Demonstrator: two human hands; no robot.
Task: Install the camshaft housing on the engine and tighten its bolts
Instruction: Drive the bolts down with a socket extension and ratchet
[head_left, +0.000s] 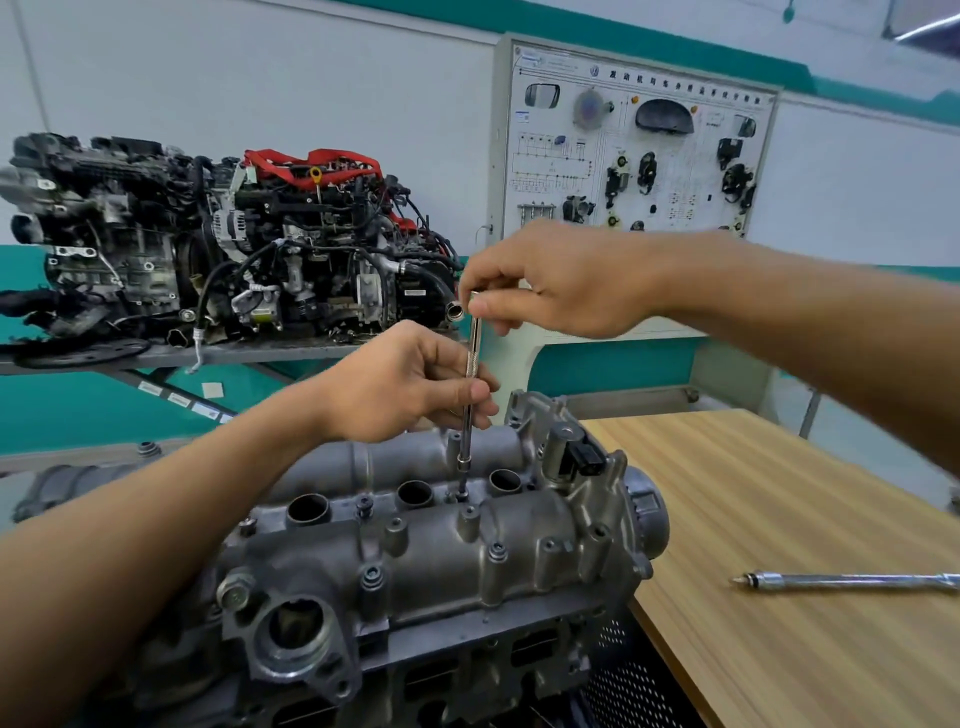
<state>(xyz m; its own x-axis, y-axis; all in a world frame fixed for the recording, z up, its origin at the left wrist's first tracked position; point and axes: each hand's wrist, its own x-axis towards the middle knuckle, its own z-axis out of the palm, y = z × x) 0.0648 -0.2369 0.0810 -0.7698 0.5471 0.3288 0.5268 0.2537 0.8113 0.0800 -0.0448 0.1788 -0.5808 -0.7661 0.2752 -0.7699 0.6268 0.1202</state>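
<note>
Camshaft housing (415, 540), cast grey metal, seated on the engine (395, 670) directly below both hands; by its bulk judged heavy and rigid, with hard edges, best lifted by its two ends and not by the sensor fittings at its right end. Left hand (410, 384): above the housing's middle, fingers curled and pinching the lower part of a slim extension bar (471, 364) to steady it upright. Extension bar: thin steel with a knurled band just above the left hand's fingertips, its lower tip set on a bolt (461, 493) between two round wells of the housing; judged stiff but smooth away from the knurling, so the knurled band is the surest hold. Other bolts (497, 552) stand along the near flange, below and to the right of the left hand; small, hard, easily dropped. Right hand (561, 280): above the left, fingers closed round the bar's top end, thumb and forefinger pinching it as if to twirl. Spare long tool (852, 581): lying on the wooden table (810, 519), well apart, low to the right of the right hand.
</note>
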